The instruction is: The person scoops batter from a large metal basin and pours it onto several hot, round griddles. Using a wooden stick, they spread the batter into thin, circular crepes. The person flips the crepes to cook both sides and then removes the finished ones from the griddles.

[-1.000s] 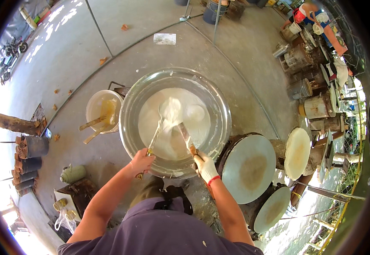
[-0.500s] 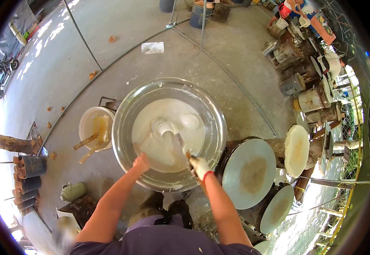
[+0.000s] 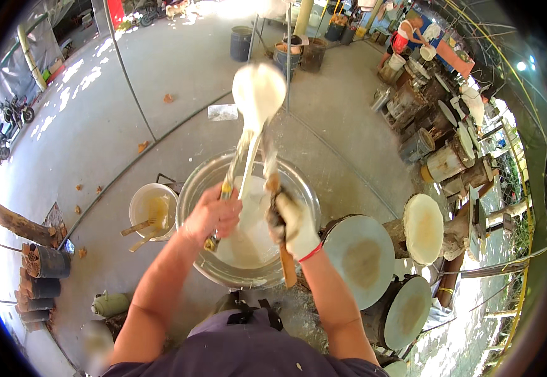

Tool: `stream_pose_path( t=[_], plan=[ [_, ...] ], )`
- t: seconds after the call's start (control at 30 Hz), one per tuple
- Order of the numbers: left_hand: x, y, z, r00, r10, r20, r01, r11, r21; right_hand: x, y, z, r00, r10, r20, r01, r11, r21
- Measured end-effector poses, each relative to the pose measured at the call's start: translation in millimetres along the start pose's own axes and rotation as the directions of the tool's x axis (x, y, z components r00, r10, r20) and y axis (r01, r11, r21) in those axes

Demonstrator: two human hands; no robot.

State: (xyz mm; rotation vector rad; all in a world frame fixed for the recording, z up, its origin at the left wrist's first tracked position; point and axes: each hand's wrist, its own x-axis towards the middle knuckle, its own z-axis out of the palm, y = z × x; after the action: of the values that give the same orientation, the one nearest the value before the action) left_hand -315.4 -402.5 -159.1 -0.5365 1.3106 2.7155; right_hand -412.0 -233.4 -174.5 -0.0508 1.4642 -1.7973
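Observation:
A wide metal basin (image 3: 311,207) of thin white batter-like liquid (image 3: 239,248) stands before me. My bare left hand (image 3: 212,215) is closed round the handle of a white-coated ladle (image 3: 259,94), its round head raised beyond the basin's far rim and smeared by motion. My right hand (image 3: 291,223), in a pale, stained glove, grips a scraper (image 3: 269,151) by its wooden handle. The scraper's coated blade slants up beside the ladle's shaft; whether they touch I cannot tell. Both hands are above the basin.
Left of the basin, a white bucket (image 3: 136,204) holds yellowish liquid and two wooden-handled tools. Round flat plates (image 3: 358,261) on drum-like stands are close on my right. Metal poles (image 3: 125,69) rise beyond. A person (image 3: 405,38) works at the far right.
The ladle has come up out of the liquid and is now in my left hand, which has moved up and inward. My right hand and scraper have risen slightly. The view has tilted up.

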Motion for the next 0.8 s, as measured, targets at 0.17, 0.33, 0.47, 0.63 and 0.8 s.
stream_pose_path(
  t=[0.17,0.33,0.47,0.63,0.8],
  plan=[
    [-27.9,74.0,38.8,0.956,0.282,0.076,-0.292,0.932,0.216,-55.1,-78.3,23.9,0.923,-0.315,0.22,0.298,0.948,0.108],
    [-21.4,34.6,13.3,0.966,0.194,-0.17,-0.094,0.878,0.47,-41.6,-36.1,-7.5,0.992,-0.124,0.019,0.125,0.989,-0.073],
    [-10.5,-43.4,-22.1,0.969,-0.188,-0.16,0.228,0.93,0.29,-39.0,39.2,-56.9,0.979,0.047,-0.201,-0.05,0.999,-0.011],
    [-18.2,-128.7,-9.1,0.939,-0.341,0.05,0.321,0.916,0.24,-92.1,74.2,-99.2,0.929,0.145,-0.341,-0.144,0.989,0.027],
    [-40.1,-160.8,106.8,0.89,-0.439,0.122,0.409,0.888,0.21,-176.7,103.0,-173.3,0.881,-0.056,-0.47,0.078,0.997,0.026]
  ],
)
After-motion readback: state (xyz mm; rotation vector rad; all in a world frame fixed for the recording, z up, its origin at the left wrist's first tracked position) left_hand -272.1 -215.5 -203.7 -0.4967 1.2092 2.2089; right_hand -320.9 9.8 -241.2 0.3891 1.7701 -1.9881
